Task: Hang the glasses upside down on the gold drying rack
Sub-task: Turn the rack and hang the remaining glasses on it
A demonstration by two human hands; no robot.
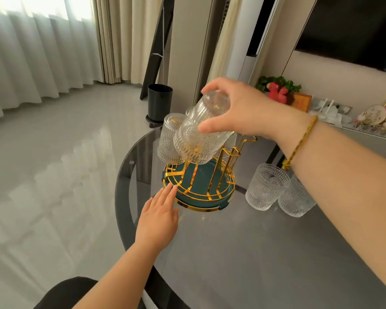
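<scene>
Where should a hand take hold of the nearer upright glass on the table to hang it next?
Probably around the ribbed side wall of the nearer upright glass, coming from its open left or front side. A second glass stands close on its right, blocking that side. It stands mouth up, so a side grip lets the wrist turn it over for the gold rack.

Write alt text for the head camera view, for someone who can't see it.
A person's right hand lowers an upside-down embossed glass onto a gold drying rack on a round glass table, while the left hand touches its base. Another glass already hangs there; two upright glasses wait nearby.
</scene>
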